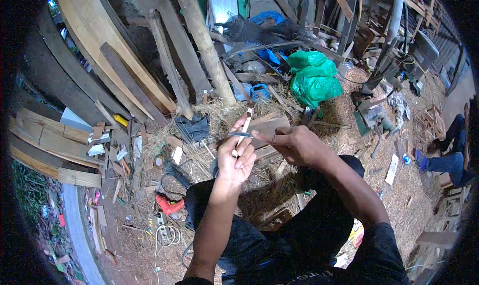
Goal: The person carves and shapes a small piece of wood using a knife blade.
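Note:
My left hand (233, 162) is closed around a narrow strip of pale wood (246, 123), which points up and away from me. A dark mark shows near the strip's far end. From the right, my right hand (302, 144) grips a small knife (241, 134). Its thin metal blade lies across the strip, just above my left fingers. The knife's handle is hidden inside my right fist. Behind both hands, a flat wooden board (272, 128) rests low between my knees.
A red power drill (168, 204) and a white cable (167, 234) lie on the ground at left. Long planks (115, 45) lean at upper left. A green plastic bag (314, 78) sits ahead, near a metal machine (371, 118). Another person's legs (444, 165) show at right.

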Motion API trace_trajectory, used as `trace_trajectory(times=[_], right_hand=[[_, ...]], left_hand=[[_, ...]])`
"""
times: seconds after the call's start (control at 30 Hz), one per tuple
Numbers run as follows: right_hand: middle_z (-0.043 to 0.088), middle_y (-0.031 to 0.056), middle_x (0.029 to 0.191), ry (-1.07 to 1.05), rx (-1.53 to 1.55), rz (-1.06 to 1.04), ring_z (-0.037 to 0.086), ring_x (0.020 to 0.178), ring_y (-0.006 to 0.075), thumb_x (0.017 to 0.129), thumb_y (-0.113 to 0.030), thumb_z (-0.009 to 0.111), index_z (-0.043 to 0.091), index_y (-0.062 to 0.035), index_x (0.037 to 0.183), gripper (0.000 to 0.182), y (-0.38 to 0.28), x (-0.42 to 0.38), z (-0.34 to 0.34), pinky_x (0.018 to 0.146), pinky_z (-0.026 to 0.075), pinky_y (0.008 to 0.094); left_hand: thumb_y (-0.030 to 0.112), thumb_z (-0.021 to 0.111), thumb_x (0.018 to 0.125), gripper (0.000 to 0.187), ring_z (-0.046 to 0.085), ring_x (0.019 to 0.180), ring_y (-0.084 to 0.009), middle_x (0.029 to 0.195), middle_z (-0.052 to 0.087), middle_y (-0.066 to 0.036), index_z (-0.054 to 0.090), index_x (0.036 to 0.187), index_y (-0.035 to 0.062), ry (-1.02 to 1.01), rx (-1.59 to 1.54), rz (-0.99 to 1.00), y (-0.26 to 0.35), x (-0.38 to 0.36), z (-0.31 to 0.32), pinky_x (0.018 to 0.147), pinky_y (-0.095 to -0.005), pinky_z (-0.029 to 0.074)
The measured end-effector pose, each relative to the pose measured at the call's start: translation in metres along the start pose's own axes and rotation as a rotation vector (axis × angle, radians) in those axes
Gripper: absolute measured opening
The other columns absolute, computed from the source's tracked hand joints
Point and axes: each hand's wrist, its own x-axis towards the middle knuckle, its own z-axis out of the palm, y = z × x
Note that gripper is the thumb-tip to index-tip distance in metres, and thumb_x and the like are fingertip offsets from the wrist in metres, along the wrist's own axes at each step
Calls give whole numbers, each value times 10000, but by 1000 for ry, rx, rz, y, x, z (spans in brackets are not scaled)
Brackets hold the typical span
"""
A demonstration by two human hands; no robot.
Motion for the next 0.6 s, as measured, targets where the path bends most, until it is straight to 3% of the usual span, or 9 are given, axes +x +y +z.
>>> trace_trajectory(times=[0.27,0.4,0.5,0.6], right_hand=[[569,120,733,-7,-160,150,583,611,334,777,-59,616,500,-346,1364,663,4,7,-12,569,478,441],[563,133,736,108,31,2,588,634,344,765,-43,620,522,-296,1352,647,9,4,-6,579,475,440],[559,140,740,58,138,-44,582,635,354,769,-30,611,538,-275,1340,625,0,-3,2,580,472,440],[560,147,746,9,42,-24,575,635,362,789,-34,603,554,-260,1321,580,-3,-1,-6,583,469,443]], left_hand=[[128,368,1001,344,318,342,-72,586,399,12,376,1340,71,50,65,12,-9,1,9,339,-217,267],[110,332,1005,309,345,335,-78,573,403,-3,402,1302,66,7,67,12,-9,0,10,334,-218,274],[119,341,1007,294,347,332,-77,568,403,-2,413,1286,66,115,27,2,-5,0,10,326,-217,263],[118,347,1006,296,342,325,-75,567,406,-2,405,1289,55,88,42,-18,-5,0,5,317,-218,250]])
